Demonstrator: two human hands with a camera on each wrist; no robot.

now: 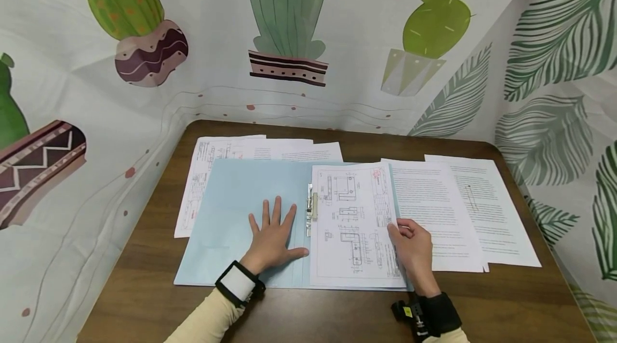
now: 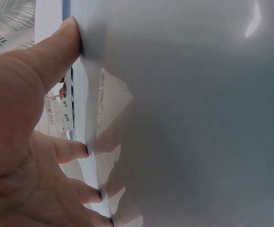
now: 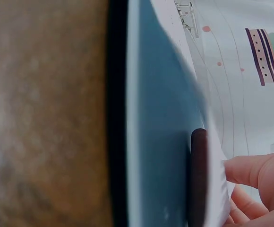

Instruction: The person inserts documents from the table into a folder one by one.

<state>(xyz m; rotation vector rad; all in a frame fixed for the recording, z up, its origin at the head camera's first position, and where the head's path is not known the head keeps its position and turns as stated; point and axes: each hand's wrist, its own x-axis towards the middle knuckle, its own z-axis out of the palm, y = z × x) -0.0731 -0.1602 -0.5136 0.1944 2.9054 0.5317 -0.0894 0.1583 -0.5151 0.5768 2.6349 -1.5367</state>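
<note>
A light blue folder (image 1: 231, 198) lies open on the table, with a metal ring clip (image 1: 310, 214) along its middle. On its right half is a technical drawing sheet (image 1: 328, 262) with printed part outlines. My left hand (image 1: 272, 241) rests on the left inner cover, fingers spread and thumb toward the clip. In the left wrist view its fingertips touch the glossy cover (image 2: 212, 118). My right hand (image 1: 414, 249) pinches the right edge of the drawing sheet between thumb and fingers. The right wrist view shows the thumb on the paper, with a blue folder surface (image 3: 160, 104) beside it.
Printed text pages (image 1: 434, 214) lie overlapped right of the folder, with another sheet (image 1: 501, 225) farther right. More papers (image 1: 193, 187) stick out from behind the folder's left and top edges. A cactus-print cloth (image 1: 356, 37) hangs behind the brown table (image 1: 140, 278).
</note>
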